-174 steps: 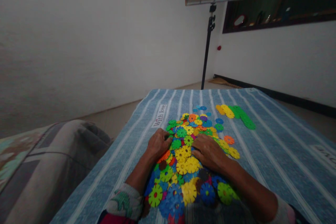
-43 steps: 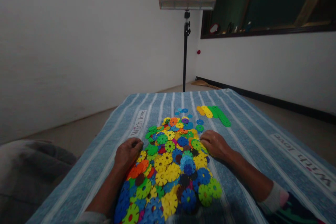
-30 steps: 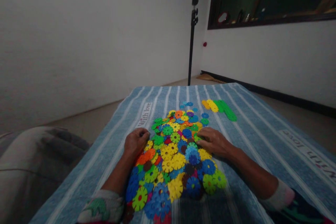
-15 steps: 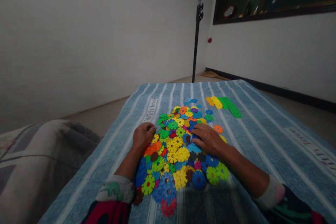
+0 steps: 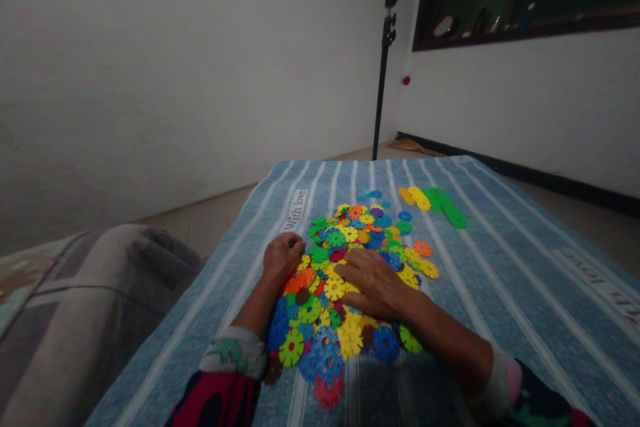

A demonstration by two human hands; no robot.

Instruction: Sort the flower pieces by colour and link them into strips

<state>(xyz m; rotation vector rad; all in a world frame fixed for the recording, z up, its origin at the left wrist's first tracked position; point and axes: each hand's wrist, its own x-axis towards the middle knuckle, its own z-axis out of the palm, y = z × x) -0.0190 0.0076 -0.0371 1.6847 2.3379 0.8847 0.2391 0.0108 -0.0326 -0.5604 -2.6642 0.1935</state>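
Observation:
A heap of notched, flower-shaped plastic discs [image 5: 335,288] in many colours lies on the striped cloth. My left hand [image 5: 283,255] rests at the heap's left edge, its fingers curled and closed; what they hold, if anything, is hidden. Over the middle of the heap, my right hand [image 5: 375,282] lies palm down with its fingers stretched out and apart, touching the discs and covering some of them. Near its fingertips are yellow discs [image 5: 334,288] and a red disc [image 5: 338,253]. Blue discs [image 5: 323,355] overlap at the near end.
Beyond the heap, to the right, a slanting row of overlapping green discs [image 5: 447,207] joins yellow ones [image 5: 419,198]. The blue striped cloth [image 5: 500,293] covers the table. A lamp stand [image 5: 381,93] rises behind it. Fabric-covered furniture [image 5: 115,293] stands at the left.
My right hand has moved left and nearer across the heap, uncovering blue and yellow discs on the right. My left hand keeps its place by the heap. The view has shifted slightly.

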